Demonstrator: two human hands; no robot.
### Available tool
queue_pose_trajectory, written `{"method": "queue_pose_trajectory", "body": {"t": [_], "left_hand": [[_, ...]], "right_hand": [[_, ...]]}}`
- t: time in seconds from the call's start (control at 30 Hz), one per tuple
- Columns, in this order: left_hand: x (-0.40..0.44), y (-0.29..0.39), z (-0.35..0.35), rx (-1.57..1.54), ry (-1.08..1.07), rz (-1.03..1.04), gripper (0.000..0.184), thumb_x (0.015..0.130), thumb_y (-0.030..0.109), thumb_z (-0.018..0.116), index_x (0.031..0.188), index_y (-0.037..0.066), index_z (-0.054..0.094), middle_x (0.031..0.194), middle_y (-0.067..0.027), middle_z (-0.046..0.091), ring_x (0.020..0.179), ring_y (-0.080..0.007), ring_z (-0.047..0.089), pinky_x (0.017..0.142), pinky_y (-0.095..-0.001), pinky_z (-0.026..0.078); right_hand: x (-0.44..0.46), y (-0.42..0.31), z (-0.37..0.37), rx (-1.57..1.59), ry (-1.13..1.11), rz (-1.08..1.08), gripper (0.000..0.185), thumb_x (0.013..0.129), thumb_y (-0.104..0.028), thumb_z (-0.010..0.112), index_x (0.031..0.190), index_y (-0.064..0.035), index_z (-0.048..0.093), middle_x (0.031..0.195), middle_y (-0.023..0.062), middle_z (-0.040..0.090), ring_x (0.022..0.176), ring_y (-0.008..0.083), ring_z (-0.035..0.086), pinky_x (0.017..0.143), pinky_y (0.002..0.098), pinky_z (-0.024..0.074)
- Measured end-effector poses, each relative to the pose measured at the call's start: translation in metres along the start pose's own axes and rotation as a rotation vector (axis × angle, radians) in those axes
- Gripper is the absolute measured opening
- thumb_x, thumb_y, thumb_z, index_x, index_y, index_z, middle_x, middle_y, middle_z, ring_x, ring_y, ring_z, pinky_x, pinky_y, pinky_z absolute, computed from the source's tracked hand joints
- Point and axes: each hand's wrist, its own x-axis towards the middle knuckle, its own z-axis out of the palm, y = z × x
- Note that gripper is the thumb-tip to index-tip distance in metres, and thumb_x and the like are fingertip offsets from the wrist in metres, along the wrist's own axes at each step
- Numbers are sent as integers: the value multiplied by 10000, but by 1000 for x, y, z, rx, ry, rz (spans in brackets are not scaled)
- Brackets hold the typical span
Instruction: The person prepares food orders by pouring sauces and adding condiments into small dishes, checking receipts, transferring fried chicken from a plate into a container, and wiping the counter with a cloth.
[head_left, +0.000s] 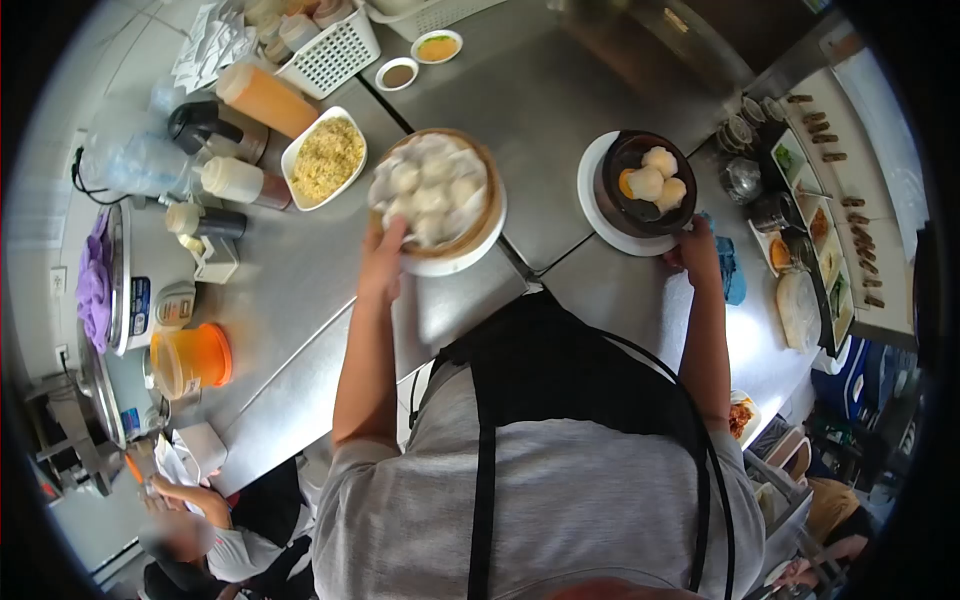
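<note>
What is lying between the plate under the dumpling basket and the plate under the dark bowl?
The head view shows only bare metal counter between the left plate and the right plate.

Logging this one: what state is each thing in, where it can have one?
Steamer, uncovered, full of dumplings.
Left hand, at the steamer's rim.
Dark bowl, uncovered, partly filled.
Right hand, beside the dark bowl.
Rice, heaped, uncovered.
Brown sauce, uncovered.
Yellow sauce, uncovered.
Purple cloth, draped.
Blue cloth, bunched up.
</note>
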Motion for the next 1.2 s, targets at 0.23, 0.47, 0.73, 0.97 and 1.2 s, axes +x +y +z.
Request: {"method": "queue_pose_trajectory", "body": {"t": [0.23,0.47,0.73,0.97,1.2], "left_hand": [[71,-4,80,384,26,-159,838,676,544,579,1248,31,244,1265,-194,154,1065,-313,341,844,-431,371],[53,10,126,384,-124,-355,773,749,547,447,1306,100,151,1295,-180,123,1073,-326,350,708,-420,444],[140,37,126,910,-279,56,519,768,338,451,1138,-22,395,951,-220,510,889,-275,520,785,-346,398],[118,79,119,918,-286,52,345,737,187,425,980,-54,464,568,-106,531,410,-156,496,406,-281,399],[60,93,18,855,-102,11,309,736,136,428,1005,-12,468,565,-57,496,382,-110,449,339,-225,369]], "right_hand": [[22,4,-12,-198,215,-229,399,758,-104,474,1136,-13,384,704,116,561,559,215,554,491,310,466],[1,22,-38,-771,398,-82,449,754,-356,495,1162,-174,447,1263,128,318,1144,325,308,870,547,275],[-70,21,34,-706,185,-515,212,710,-129,504,913,-79,539,888,127,516,818,307,512,714,392,424],[-50,0,77,-771,118,-840,181,713,-72,510,890,-75,548,841,101,516,857,283,491,716,380,418],[-26,-78,108,-215,213,-896,180,723,-79,522,900,-58,543,872,113,513,865,288,489,744,361,417]]}}
